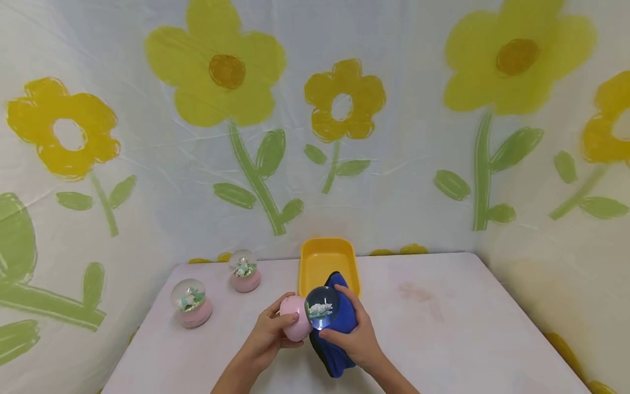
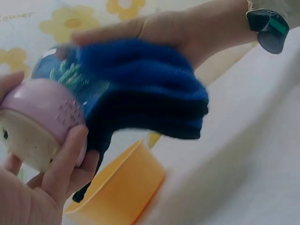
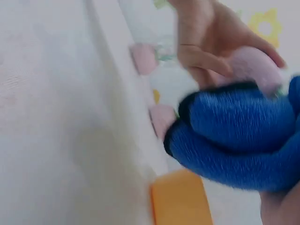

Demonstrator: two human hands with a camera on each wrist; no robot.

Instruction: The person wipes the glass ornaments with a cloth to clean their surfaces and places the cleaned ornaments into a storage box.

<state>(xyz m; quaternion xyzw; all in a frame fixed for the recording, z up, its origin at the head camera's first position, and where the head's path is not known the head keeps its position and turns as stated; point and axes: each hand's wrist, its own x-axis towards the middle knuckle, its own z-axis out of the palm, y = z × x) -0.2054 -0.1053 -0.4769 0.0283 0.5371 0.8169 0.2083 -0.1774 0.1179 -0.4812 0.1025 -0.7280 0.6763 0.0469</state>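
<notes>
My left hand [image 1: 266, 335] grips the pink base of a snow globe [image 1: 322, 309], which lies tipped sideways with its clear ball to the right. White and green figures show inside the ball. A blue cloth [image 1: 347, 317] with black edging is bunched behind the ball and hangs below it. My right hand [image 1: 358, 340] holds this cloth against the ball, thumb and fingers spread around the ball's right side. In the left wrist view the pink base [image 2: 44, 101] shows small raised dots and a pale underside. The folded cloth [image 3: 239, 122] hides most of my right hand in the right wrist view.
Two similar snow globes with pink bases, a nearer one [image 1: 192, 303] and a farther one [image 1: 244, 272], stand upright at the left of the white table [image 1: 443, 328]. A yellow tray [image 1: 327, 246] sits at the back middle. Flower-printed cloth [image 1: 394, 164] hangs behind the table.
</notes>
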